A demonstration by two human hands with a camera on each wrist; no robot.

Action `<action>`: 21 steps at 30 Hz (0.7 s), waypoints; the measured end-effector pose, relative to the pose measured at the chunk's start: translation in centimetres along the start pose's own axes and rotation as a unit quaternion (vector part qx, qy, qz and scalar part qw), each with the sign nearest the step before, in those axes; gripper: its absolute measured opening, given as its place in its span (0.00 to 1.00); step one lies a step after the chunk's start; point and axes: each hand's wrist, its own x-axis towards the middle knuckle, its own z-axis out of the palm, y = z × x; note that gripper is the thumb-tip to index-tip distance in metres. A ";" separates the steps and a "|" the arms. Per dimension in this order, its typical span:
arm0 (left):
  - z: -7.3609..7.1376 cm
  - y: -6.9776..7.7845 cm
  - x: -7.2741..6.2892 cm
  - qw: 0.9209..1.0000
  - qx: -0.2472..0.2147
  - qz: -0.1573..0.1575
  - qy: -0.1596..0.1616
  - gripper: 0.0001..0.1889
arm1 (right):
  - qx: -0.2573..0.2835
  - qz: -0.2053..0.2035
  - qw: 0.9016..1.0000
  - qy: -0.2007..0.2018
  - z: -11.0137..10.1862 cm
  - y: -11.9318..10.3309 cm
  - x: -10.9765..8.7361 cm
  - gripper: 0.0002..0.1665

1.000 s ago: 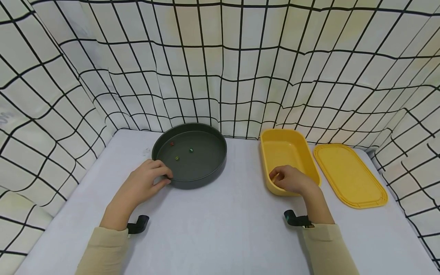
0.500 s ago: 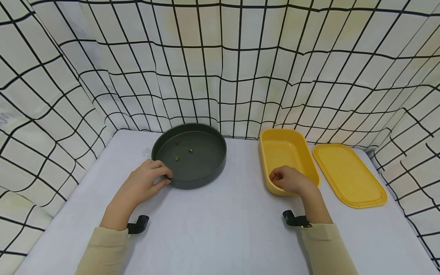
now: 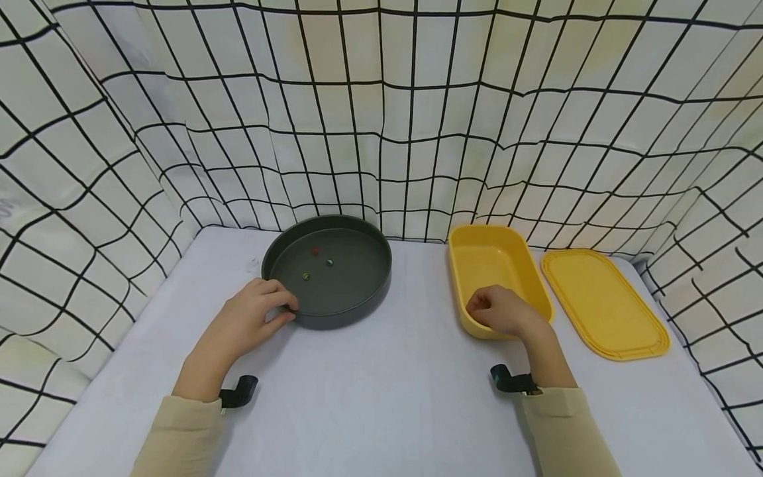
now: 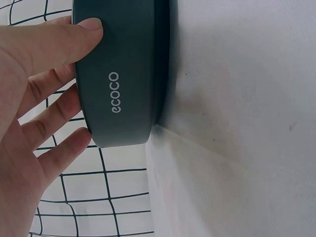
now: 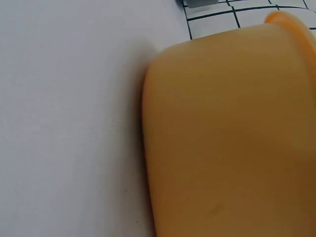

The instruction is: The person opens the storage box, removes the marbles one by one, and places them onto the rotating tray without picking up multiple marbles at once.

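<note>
My left hand [image 3: 253,317] grips the near-left rim of a dark grey-green round pan [image 3: 352,291]. In the left wrist view its thumb lies on the outer wall [image 4: 126,59], marked "ecoco", with the other fingers behind the rim. Inside the pan lie three tiny ball-like pieces: a red one [image 3: 314,251], a green one [image 3: 330,263] and a yellowish one [image 3: 306,276]. My right hand [image 3: 503,311] reaches over the near end of a yellow rectangular container [image 3: 491,255], its fingers curled inside. Its fingertips are hidden, so whether they hold anything does not show.
A flat yellow lid [image 3: 605,305] lies right of the container. White walls with a black grid [image 3: 381,132] enclose the white table [image 3: 381,391] at the back and both sides. A black wrist camera [image 3: 238,391] sticks out from each wrist.
The red piece has shifted to the right across the pan, nearer the green one. Both hands, the pan and the container stay practically where they were.
</note>
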 end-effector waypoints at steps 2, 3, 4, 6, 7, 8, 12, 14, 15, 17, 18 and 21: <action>0.0 -0.1 0.0 1.000 0.000 0.001 0.000 0.13 | 0.018 -0.012 1.000 -0.001 -0.1 0.2 0.0 0.05; 0.0 -0.1 -0.1 1.000 0.000 0.001 0.001 0.13 | 0.027 -0.018 0.999 -0.001 -0.2 0.3 0.0 0.06; 0.0 -0.1 -0.1 1.000 0.000 0.002 0.001 0.13 | 0.037 -0.020 0.999 0.000 -0.2 0.3 -0.1 0.06; 0.0 -0.1 -0.1 1.000 -0.001 0.003 0.003 0.13 | 0.056 -0.025 0.998 0.000 -0.3 0.5 -0.1 0.07; 0.0 -0.1 0.0 1.000 -0.002 0.003 0.004 0.13 | 0.070 -0.025 0.997 0.000 -0.4 0.6 -0.2 0.07; 0.0 -0.1 0.0 1.000 -0.002 0.004 0.005 0.13 | 0.083 -0.025 0.996 0.001 -0.5 0.6 -0.2 0.07; 0.0 -0.1 -0.1 1.000 -0.002 0.002 0.005 0.13 | 0.148 -0.025 0.989 0.002 -0.8 0.6 -0.3 0.09; 0.0 0.0 -0.1 1.000 -0.001 -0.001 0.004 0.13 | 0.182 -0.030 0.983 0.005 -1.0 0.5 -0.4 0.12; 0.0 0.0 -0.1 1.000 0.000 -0.002 0.003 0.13 | 0.196 -0.032 0.980 0.008 -1.1 0.4 -0.5 0.13; 0.0 0.0 -0.2 1.000 0.001 -0.004 0.003 0.13 | 0.223 -0.040 0.974 0.014 -1.3 0.2 -0.5 0.16; 0.0 0.0 -0.2 1.000 0.001 -0.005 0.003 0.13 | 0.234 -0.044 0.971 0.018 -1.4 0.1 -0.5 0.16; 0.1 0.1 -0.2 1.000 0.001 -0.005 0.003 0.13 | 0.260 -0.054 0.963 0.034 -1.5 0.0 -0.4 0.16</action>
